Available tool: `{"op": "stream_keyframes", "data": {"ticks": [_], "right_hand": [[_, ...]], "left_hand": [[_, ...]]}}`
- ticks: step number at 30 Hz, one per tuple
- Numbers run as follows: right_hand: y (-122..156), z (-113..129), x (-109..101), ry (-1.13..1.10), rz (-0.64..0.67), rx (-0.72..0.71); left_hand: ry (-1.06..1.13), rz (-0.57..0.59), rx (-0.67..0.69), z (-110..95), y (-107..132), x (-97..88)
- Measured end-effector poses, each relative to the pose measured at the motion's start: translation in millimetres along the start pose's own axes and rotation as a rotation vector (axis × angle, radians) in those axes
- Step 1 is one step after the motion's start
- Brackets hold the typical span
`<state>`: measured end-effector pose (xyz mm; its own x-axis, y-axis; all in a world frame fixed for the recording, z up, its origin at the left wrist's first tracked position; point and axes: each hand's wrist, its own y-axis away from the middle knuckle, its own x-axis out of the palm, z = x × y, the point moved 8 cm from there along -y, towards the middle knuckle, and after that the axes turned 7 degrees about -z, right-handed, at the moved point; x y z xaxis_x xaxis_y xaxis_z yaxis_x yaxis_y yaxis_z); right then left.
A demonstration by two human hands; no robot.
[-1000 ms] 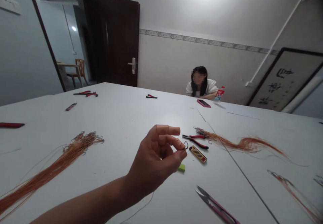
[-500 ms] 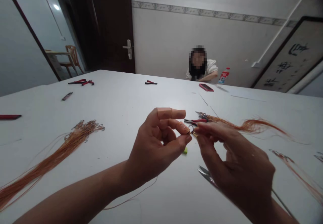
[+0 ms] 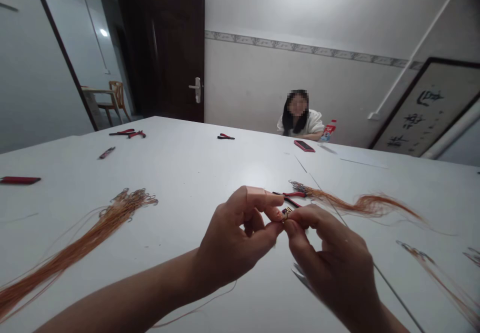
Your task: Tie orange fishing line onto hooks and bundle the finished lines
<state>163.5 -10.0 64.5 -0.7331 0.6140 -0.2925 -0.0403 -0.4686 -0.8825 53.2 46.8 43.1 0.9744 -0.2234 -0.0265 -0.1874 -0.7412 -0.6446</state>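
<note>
My left hand (image 3: pixel 236 238) and my right hand (image 3: pixel 330 263) meet fingertip to fingertip above the white table (image 3: pixel 187 173). Both pinch a small dark metal hook (image 3: pixel 284 214) between thumb and fingers. A tan rubber cot covers my left index fingertip. A thin orange line (image 3: pixel 195 309) trails from under my left wrist across the table. Red-handled pliers (image 3: pixel 292 195) lie just beyond my fingers. Scissors (image 3: pixel 302 277) are mostly hidden under my right hand.
A long bundle of orange lines with hooks (image 3: pixel 82 238) lies at the left, another bundle (image 3: pixel 360 205) at the right. More pliers (image 3: pixel 127 133) and red tools lie far left. A person sits at the far edge beside a phone (image 3: pixel 304 146) and a bottle (image 3: pixel 327 131).
My right hand came in from the lower right and closed onto the hook held by my left hand. Both hands drew together; the view shifted slightly.
</note>
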Motion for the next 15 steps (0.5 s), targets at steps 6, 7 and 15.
{"op": "stream_keyframes", "data": {"ticks": [6,7,15], "right_hand": [[0,-2,2,-0.044,-0.006,0.026],[0,-2,2,-0.056,-0.005,0.027],[-3,5,0,-0.079,-0.077,-0.05]], "left_hand": [[-0.051,0.005,0.023,-3,2,-1.3],[-0.078,0.003,0.051,-5,3,-1.8],[-0.198,0.005,0.24,-15,5,-2.8]]}}
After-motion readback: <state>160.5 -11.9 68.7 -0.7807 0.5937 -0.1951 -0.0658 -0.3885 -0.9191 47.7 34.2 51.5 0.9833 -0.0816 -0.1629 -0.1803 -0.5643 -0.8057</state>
